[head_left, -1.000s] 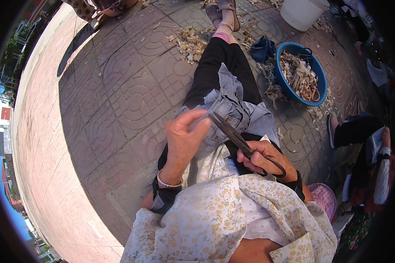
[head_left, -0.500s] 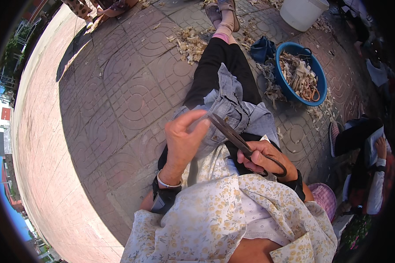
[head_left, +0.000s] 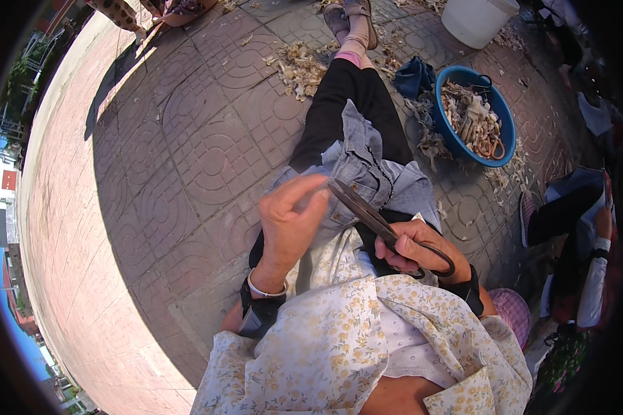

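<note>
My right hand (head_left: 422, 249) is closed around the handles of a pair of dark metal scissors (head_left: 362, 210). Their long blades point up and left, and the tips lie beside the fingertips of my left hand (head_left: 285, 220). The thumb and forefinger of that hand come together in a pinch; whatever may be between them is too small to make out. Beneath both hands a worn grey-blue denim cloth (head_left: 367, 166) lies over my lap and black trousers.
A blue basin (head_left: 511, 138) at the right holds pale shredded scraps and a glove. Dark blue cloth (head_left: 414, 76) lies beside it. Scraps (head_left: 301, 69) litter the paving, and a white bucket (head_left: 474, 24) stands farther off. A person (head_left: 567, 214) sits at the far right.
My hands and the scissors have hardly moved. At the far right, the seated person's arm and clothing have shifted.
</note>
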The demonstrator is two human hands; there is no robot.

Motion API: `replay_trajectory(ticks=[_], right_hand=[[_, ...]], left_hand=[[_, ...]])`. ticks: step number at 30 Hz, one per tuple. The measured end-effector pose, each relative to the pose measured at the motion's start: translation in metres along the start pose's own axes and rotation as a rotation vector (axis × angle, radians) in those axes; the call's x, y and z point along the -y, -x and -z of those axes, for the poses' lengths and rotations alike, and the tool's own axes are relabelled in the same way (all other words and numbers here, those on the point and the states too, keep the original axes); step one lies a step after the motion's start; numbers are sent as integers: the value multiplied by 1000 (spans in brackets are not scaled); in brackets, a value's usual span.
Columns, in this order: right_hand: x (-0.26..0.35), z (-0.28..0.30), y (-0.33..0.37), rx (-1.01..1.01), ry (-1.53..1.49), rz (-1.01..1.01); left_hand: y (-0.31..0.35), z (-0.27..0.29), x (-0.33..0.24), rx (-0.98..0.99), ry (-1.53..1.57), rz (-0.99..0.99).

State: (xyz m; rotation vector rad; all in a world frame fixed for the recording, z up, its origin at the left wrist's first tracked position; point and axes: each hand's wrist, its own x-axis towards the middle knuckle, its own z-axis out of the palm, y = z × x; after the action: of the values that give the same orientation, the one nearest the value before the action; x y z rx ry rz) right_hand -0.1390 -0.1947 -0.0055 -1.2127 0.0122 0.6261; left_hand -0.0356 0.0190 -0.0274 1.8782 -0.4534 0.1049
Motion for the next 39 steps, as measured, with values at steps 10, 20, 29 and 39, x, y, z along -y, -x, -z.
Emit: replay_trajectory(ticks=[10,20,29,39], right_hand=[[-8,-6,-6,-137,410,179],[-8,-10,-8,-217,649,177],[-18,-6,-7,-102,130,97],[-3,-1,1,-64,176,93]], left_hand=[[4,-3,0,24,45,61],[7,-4,0,-7,-18,41],[1,0,-6,54,192,218],[4,-3,-5,54,288,227]])
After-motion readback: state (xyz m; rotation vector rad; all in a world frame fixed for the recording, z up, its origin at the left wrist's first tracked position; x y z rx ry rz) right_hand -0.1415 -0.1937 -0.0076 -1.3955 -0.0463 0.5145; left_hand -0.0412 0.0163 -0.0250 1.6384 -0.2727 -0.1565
